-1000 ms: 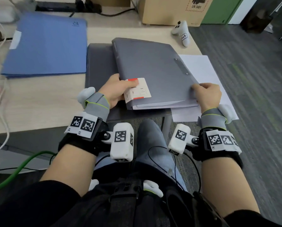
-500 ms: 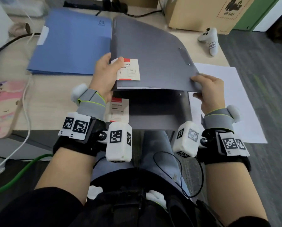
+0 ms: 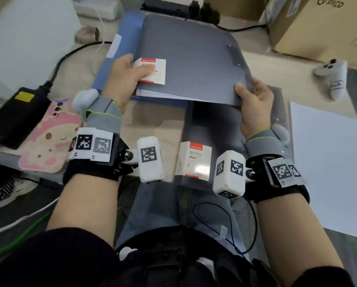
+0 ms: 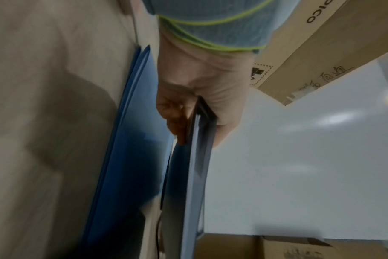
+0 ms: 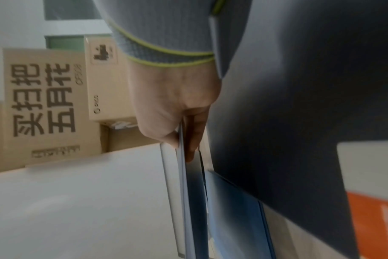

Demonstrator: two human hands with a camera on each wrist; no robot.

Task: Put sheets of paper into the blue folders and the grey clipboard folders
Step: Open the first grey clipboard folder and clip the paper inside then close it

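Note:
Both hands carry a grey clipboard folder (image 3: pixel 191 59) with white paper edges showing at its near side, held above a blue folder (image 3: pixel 123 52) on the desk. My left hand (image 3: pixel 128 77) grips its near left corner, thumb on the red-and-white label (image 3: pixel 153 71). My right hand (image 3: pixel 254 98) pinches its near right corner. In the wrist views each hand clasps the folder's edge (image 4: pixel 197 140) (image 5: pixel 184 157). A second grey clipboard folder (image 3: pixel 215 141) with the same label lies at the desk's front edge. Loose white sheets (image 3: pixel 330 162) lie to the right.
A white game controller (image 3: pixel 333 77) and cardboard boxes (image 3: pixel 322 27) sit at the back right. A black power brick (image 3: pixel 14 117) with cable and a pink cartoon pad (image 3: pixel 49 137) lie at the left. A white box (image 3: pixel 24 38) stands far left.
Both hands lifted the top grey folder off the lower one and carried it away and to the left, over the blue folder. The lower grey folder stayed at the desk's front edge.

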